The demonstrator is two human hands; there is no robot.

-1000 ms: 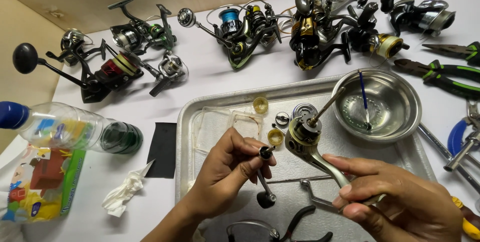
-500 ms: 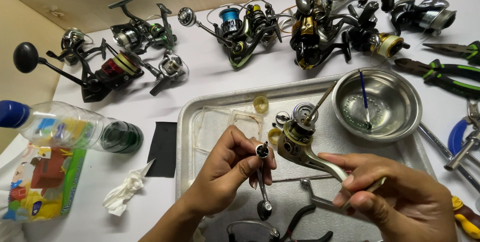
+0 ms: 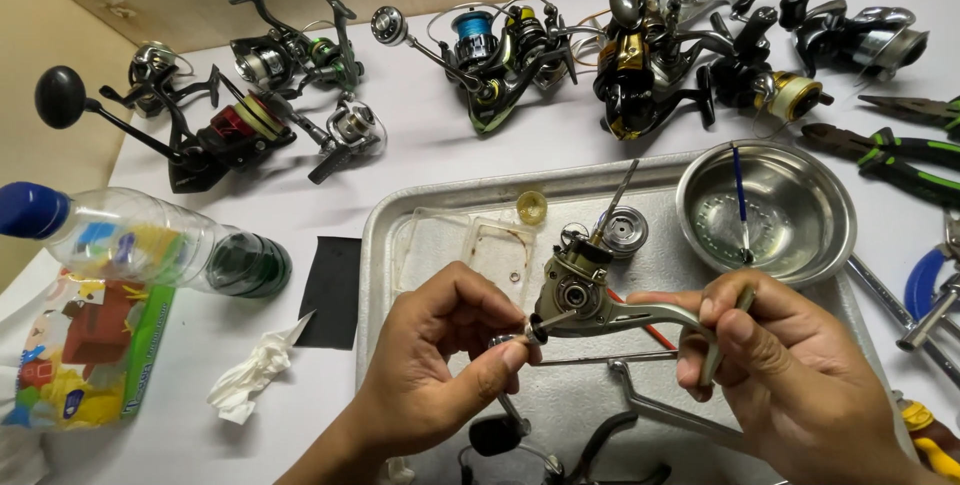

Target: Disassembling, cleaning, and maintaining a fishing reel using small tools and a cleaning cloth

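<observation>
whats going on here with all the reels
A person is working on a stripped fishing reel body over a metal tray. The right hand grips it by its foot, while the left hand pinches a small part at its side. A steel bowl, a small gear and a yellow ring sit on the tray. Whole spinning reels line the table behind, pliers at the right.

left hand [image 3: 440,350] fingers pinched, right hand [image 3: 775,375] curled in grip, forearms low

Fishing reels [image 3: 500,50], steel bowl [image 3: 800,235], plastic bottle [image 3: 130,245], crumpled tissue [image 3: 250,380].
</observation>
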